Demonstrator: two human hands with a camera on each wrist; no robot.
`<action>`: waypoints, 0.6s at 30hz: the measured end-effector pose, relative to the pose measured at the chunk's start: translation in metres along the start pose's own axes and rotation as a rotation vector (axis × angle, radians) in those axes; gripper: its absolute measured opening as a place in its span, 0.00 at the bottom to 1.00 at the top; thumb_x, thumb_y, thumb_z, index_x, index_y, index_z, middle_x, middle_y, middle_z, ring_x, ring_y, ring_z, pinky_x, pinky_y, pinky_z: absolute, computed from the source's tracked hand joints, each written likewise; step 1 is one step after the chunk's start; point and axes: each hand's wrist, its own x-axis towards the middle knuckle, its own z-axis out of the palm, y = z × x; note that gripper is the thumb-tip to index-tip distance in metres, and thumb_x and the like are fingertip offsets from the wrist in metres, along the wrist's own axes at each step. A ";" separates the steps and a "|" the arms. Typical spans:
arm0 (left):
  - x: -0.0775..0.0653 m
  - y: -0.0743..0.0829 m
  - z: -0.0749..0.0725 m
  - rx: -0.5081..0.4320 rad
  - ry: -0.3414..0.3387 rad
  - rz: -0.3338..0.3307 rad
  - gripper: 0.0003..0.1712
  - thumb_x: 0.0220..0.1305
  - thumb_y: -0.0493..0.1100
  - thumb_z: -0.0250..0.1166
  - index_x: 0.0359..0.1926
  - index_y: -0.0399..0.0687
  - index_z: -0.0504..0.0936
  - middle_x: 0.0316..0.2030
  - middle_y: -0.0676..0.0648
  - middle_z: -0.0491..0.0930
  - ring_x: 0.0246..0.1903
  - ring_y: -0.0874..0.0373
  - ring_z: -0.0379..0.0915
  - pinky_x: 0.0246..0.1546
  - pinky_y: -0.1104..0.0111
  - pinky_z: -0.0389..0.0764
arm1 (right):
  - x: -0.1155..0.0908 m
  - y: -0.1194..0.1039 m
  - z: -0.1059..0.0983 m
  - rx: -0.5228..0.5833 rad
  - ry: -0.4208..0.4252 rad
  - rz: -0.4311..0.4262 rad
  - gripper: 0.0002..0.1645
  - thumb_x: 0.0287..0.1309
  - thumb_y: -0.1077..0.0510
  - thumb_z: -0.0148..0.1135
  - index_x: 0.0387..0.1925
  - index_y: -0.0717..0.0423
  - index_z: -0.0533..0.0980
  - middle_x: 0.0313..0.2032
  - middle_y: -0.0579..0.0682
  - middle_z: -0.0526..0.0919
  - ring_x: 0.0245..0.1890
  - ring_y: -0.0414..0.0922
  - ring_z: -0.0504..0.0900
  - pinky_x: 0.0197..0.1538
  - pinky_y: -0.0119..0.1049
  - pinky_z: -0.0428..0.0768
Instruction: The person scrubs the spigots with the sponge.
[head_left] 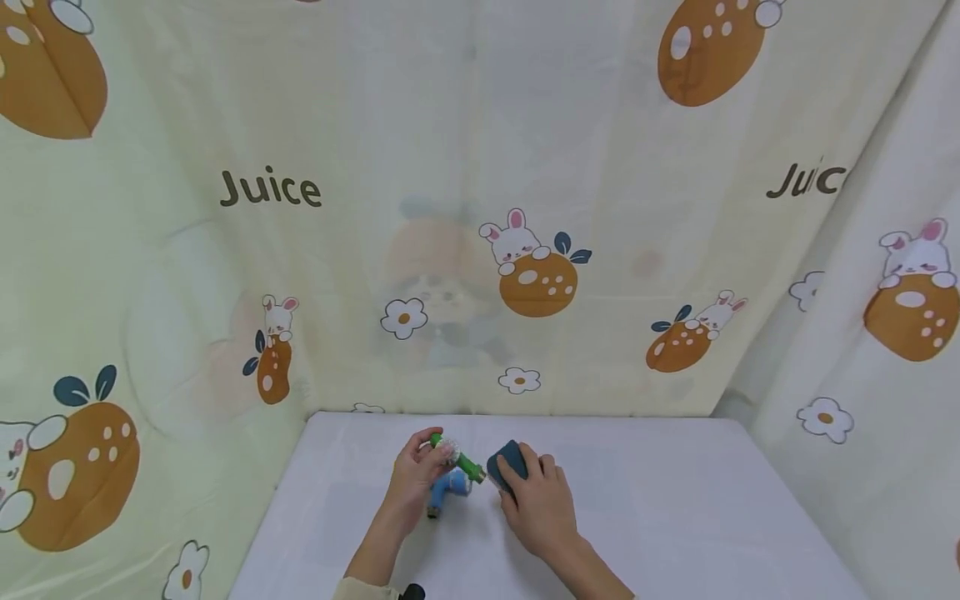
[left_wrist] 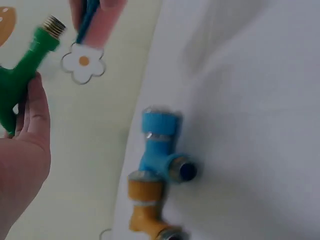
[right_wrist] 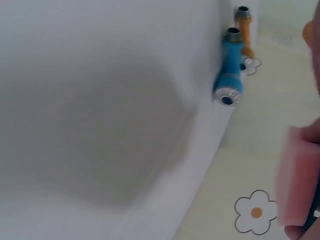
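My left hand point(head_left: 416, 479) holds a green pipe fitting point(head_left: 471, 468) up over the table, its threaded metal end point(left_wrist: 54, 26) pointing toward my right hand point(head_left: 543, 508). Between thumb and fingers, that right hand grips a sponge point(head_left: 510, 461) with a dark blue-green face and a pink foam body point(right_wrist: 297, 182). The sponge is close to the threaded end, with a small gap in the head view. Beneath the left hand a blue pipe fitting point(left_wrist: 159, 155) lies on the table. Beside it is an orange pipe fitting point(left_wrist: 145, 192), hidden from the head view.
A white-covered table point(head_left: 660, 500) spreads out under both hands. Behind it hangs a pale curtain point(head_left: 360, 250) printed with rabbits, oranges and flowers, and another curtain side point(head_left: 885, 483) runs along the right. A black object point(head_left: 412, 592) sits by the left sleeve point(head_left: 363, 590).
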 end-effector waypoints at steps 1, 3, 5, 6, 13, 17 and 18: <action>0.001 0.001 -0.001 -0.030 0.006 0.006 0.35 0.65 0.41 0.73 0.68 0.37 0.68 0.49 0.46 0.80 0.44 0.61 0.82 0.52 0.68 0.85 | 0.000 0.001 0.000 0.021 0.026 0.021 0.30 0.62 0.46 0.69 0.66 0.45 0.80 0.68 0.60 0.74 0.51 0.56 0.74 0.51 0.52 0.79; 0.003 0.003 -0.004 -0.073 0.025 0.016 0.35 0.65 0.40 0.73 0.67 0.34 0.67 0.53 0.43 0.76 0.45 0.62 0.83 0.53 0.68 0.86 | 0.000 0.002 -0.001 0.089 0.102 0.042 0.33 0.64 0.46 0.68 0.69 0.46 0.76 0.69 0.60 0.72 0.52 0.57 0.75 0.51 0.52 0.81; 0.005 0.003 -0.004 -0.095 0.029 0.006 0.37 0.64 0.40 0.73 0.67 0.34 0.64 0.56 0.41 0.73 0.46 0.62 0.83 0.53 0.67 0.86 | 0.000 0.000 -0.002 0.174 0.191 0.021 0.35 0.65 0.47 0.67 0.72 0.47 0.73 0.71 0.61 0.71 0.54 0.58 0.75 0.52 0.54 0.83; 0.006 0.003 -0.004 -0.110 0.024 -0.006 0.38 0.65 0.40 0.73 0.68 0.34 0.62 0.57 0.40 0.72 0.46 0.62 0.83 0.54 0.66 0.86 | 0.000 -0.002 -0.002 0.208 0.230 -0.003 0.36 0.65 0.48 0.67 0.74 0.46 0.71 0.72 0.61 0.70 0.55 0.58 0.75 0.53 0.55 0.83; 0.009 0.005 0.007 -0.164 -0.031 -0.143 0.39 0.69 0.58 0.68 0.67 0.34 0.71 0.53 0.44 0.79 0.47 0.59 0.82 0.49 0.71 0.84 | -0.009 -0.028 0.002 0.262 0.335 -0.247 0.34 0.73 0.43 0.60 0.76 0.43 0.68 0.74 0.60 0.65 0.61 0.53 0.70 0.55 0.51 0.81; 0.006 0.009 0.017 -0.191 -0.108 -0.230 0.45 0.67 0.72 0.62 0.63 0.36 0.75 0.53 0.47 0.79 0.50 0.58 0.78 0.51 0.72 0.80 | -0.012 -0.034 0.007 0.215 0.363 -0.305 0.31 0.78 0.41 0.51 0.76 0.43 0.69 0.74 0.61 0.66 0.60 0.53 0.67 0.57 0.48 0.74; 0.005 0.011 0.019 -0.188 -0.133 -0.246 0.47 0.66 0.74 0.61 0.63 0.37 0.75 0.53 0.46 0.80 0.50 0.58 0.78 0.52 0.71 0.80 | -0.011 -0.034 0.008 0.202 0.376 -0.307 0.30 0.79 0.41 0.49 0.75 0.44 0.69 0.74 0.61 0.66 0.60 0.54 0.67 0.57 0.48 0.74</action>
